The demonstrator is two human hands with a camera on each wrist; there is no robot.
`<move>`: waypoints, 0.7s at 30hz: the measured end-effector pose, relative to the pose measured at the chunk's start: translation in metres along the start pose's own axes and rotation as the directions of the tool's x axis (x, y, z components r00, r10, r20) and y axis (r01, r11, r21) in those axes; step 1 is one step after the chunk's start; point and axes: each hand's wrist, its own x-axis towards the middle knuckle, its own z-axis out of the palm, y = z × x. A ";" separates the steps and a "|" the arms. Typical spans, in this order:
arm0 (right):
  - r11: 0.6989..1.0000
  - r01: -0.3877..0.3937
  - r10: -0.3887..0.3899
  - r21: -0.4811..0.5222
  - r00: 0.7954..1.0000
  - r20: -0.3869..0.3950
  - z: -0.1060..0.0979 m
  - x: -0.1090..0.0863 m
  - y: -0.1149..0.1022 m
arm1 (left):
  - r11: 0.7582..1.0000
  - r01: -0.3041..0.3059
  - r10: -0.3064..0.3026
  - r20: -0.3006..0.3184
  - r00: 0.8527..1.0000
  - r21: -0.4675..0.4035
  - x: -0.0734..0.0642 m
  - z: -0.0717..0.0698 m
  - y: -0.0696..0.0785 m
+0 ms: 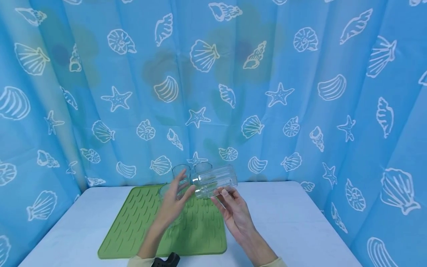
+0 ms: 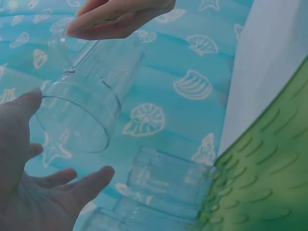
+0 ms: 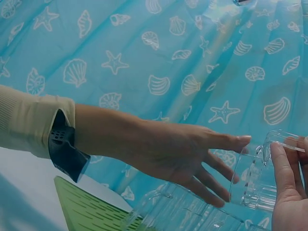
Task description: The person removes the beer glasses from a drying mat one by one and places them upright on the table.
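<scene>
A clear glass mug (image 1: pixel 217 178) with a side handle lies on its side in the air over the back of the green mat. My right hand (image 1: pixel 233 211) grips it by the handle side, and the handle (image 3: pixel 287 137) shows by those fingers in the right wrist view. The mug's round end (image 2: pixel 72 122) faces my left hand (image 1: pixel 173 202). That hand is spread, fingers apart, its thumb close to the rim in the left wrist view. Behind and below the left hand stand several clear glasses (image 2: pixel 166 180), partly covered by it in the head view.
The ridged green mat (image 1: pixel 133 222) lies on a white-covered table (image 1: pixel 283 222). A blue shell-print curtain (image 1: pixel 213 92) hangs directly behind the table and along both sides. A black wrist camera strap (image 3: pixel 67 149) sits at the left sleeve.
</scene>
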 end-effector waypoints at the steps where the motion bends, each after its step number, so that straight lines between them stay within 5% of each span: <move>1: 1.000 -0.001 0.001 -0.001 1.000 -0.001 0.000 0.000 0.000 | 1.000 0.007 -0.007 0.005 1.000 0.000 0.000 0.001 -0.001; 9: 1.000 -0.024 0.024 0.003 0.999 0.029 0.003 -0.003 0.003 | 0.998 0.038 -0.037 0.045 0.998 -0.042 0.001 0.007 -0.002; 21: 0.998 -0.053 0.053 -0.020 0.999 -0.007 0.005 -0.003 0.004 | 0.996 -0.039 0.040 0.022 0.999 -0.076 -0.001 0.009 -0.003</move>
